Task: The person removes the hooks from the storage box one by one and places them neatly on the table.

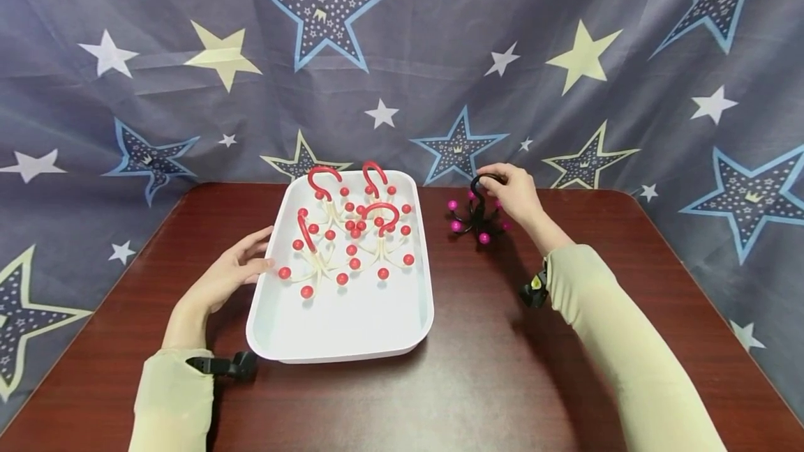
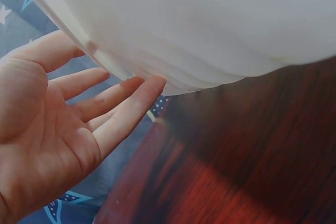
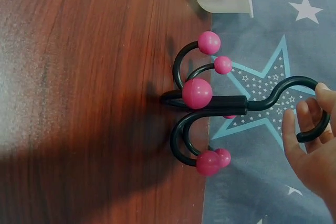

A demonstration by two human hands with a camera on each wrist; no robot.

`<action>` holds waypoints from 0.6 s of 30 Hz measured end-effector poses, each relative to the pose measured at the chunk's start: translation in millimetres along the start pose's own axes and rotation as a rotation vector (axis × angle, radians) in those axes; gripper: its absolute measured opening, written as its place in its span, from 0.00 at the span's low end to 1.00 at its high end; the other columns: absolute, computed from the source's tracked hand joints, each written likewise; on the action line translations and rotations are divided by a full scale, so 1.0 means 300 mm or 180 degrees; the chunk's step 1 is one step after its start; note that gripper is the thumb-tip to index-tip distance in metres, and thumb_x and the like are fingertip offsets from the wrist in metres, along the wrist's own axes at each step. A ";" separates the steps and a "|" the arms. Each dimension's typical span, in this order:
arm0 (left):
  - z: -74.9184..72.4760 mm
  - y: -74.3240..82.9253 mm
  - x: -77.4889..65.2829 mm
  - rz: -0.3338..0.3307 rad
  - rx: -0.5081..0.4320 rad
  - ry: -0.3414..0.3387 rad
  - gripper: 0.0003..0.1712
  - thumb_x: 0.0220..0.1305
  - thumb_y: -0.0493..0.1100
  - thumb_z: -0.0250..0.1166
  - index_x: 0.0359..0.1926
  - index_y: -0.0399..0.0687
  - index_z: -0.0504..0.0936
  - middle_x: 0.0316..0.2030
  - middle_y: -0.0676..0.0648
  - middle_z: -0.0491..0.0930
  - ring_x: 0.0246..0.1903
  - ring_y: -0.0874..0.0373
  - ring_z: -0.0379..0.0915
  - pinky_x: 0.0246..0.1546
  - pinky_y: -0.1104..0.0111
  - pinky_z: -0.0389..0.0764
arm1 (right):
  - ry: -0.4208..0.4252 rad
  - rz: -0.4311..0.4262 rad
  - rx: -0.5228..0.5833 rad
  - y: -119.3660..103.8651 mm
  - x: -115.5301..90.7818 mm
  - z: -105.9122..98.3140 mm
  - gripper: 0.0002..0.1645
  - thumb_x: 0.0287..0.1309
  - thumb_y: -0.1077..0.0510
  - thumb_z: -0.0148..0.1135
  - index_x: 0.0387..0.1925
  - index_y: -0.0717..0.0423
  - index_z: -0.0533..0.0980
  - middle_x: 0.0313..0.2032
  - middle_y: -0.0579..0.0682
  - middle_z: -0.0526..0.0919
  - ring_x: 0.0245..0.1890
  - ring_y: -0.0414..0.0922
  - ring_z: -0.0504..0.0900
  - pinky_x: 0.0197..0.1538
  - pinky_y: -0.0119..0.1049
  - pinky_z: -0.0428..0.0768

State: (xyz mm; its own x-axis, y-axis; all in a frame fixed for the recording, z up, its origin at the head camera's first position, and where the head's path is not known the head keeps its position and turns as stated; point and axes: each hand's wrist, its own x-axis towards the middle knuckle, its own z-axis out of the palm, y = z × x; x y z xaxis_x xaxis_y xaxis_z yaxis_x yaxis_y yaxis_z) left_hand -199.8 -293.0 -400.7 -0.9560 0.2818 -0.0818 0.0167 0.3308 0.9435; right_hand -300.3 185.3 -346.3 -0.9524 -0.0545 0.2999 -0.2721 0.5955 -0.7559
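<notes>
A white plastic tray holds several cream multi-arm hangers with red hooks and red ball tips. On the tray's left rim lies the thumb of my left hand; the other fingers rest nearly straight against the outer wall. To the right of the tray, a black multi-arm hanger with pink ball tips stands upright, its arms low at the tabletop. My right hand grips the curved top hook of this hanger, fingers curled around it.
The dark reddish-brown wooden table bears everything. Close behind its far edge hangs a grey-blue cloth printed with stars. Black camera straps sit on both wrists.
</notes>
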 end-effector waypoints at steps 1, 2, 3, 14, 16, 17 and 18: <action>0.000 -0.001 -0.001 0.0001 0.0003 0.0004 0.41 0.62 0.42 0.58 0.70 0.46 0.47 0.62 0.32 0.59 0.42 0.70 0.75 0.40 0.72 0.78 | 0.0017 0.0000 -0.0034 0.000 -0.001 0.001 0.13 0.56 0.58 0.60 0.44 0.54 0.80 0.38 0.55 0.84 0.33 0.50 0.83 0.32 0.30 0.76; 0.000 -0.002 -0.001 0.0003 0.0011 0.0008 0.41 0.62 0.42 0.58 0.70 0.46 0.47 0.62 0.32 0.59 0.42 0.70 0.74 0.40 0.72 0.78 | 0.0028 -0.0005 -0.0060 0.001 0.000 0.002 0.13 0.55 0.58 0.61 0.44 0.54 0.80 0.38 0.54 0.84 0.34 0.49 0.82 0.34 0.32 0.76; 0.000 -0.004 -0.002 0.0005 0.0015 0.0011 0.41 0.62 0.41 0.58 0.70 0.46 0.47 0.62 0.32 0.59 0.42 0.69 0.74 0.40 0.72 0.78 | 0.0021 -0.0038 -0.0119 0.000 0.000 0.003 0.14 0.55 0.58 0.61 0.44 0.54 0.79 0.39 0.54 0.84 0.36 0.49 0.82 0.37 0.34 0.76; -0.005 -0.007 0.003 0.0048 0.0009 -0.0003 0.41 0.62 0.41 0.59 0.70 0.46 0.47 0.62 0.32 0.58 0.41 0.69 0.74 0.39 0.71 0.78 | 0.0042 -0.0325 0.0025 -0.084 0.012 0.021 0.18 0.54 0.59 0.62 0.49 0.53 0.77 0.48 0.52 0.78 0.50 0.47 0.77 0.53 0.40 0.71; -0.004 -0.007 0.004 0.0033 0.0023 0.0001 0.41 0.62 0.41 0.59 0.70 0.46 0.47 0.62 0.32 0.58 0.41 0.69 0.74 0.39 0.71 0.78 | 0.0014 -0.0416 0.0090 -0.116 0.005 0.037 0.18 0.55 0.58 0.61 0.49 0.52 0.77 0.48 0.51 0.79 0.51 0.45 0.76 0.56 0.40 0.69; -0.004 -0.006 0.004 0.0027 0.0026 0.0001 0.41 0.62 0.41 0.59 0.70 0.46 0.47 0.62 0.32 0.58 0.41 0.69 0.74 0.39 0.71 0.78 | -0.0017 -0.0460 0.0125 -0.133 -0.001 0.046 0.17 0.55 0.57 0.61 0.48 0.52 0.77 0.48 0.50 0.80 0.52 0.45 0.75 0.56 0.40 0.69; -0.003 -0.006 0.005 0.0023 0.0033 0.0005 0.41 0.62 0.41 0.59 0.70 0.46 0.47 0.62 0.32 0.58 0.41 0.69 0.74 0.39 0.71 0.78 | -0.0056 -0.0500 0.0162 -0.148 -0.005 0.056 0.17 0.55 0.56 0.61 0.48 0.52 0.77 0.47 0.50 0.80 0.52 0.44 0.75 0.57 0.39 0.68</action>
State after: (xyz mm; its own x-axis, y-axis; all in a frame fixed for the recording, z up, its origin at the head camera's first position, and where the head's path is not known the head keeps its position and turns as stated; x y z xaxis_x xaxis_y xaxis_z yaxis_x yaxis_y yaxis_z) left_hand -201.6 -294.0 -402.1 -0.9563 0.2828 -0.0744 0.0268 0.3381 0.9407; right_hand -289.2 145.5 -322.8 -0.8997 -0.1582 0.4068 -0.4241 0.5372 -0.7291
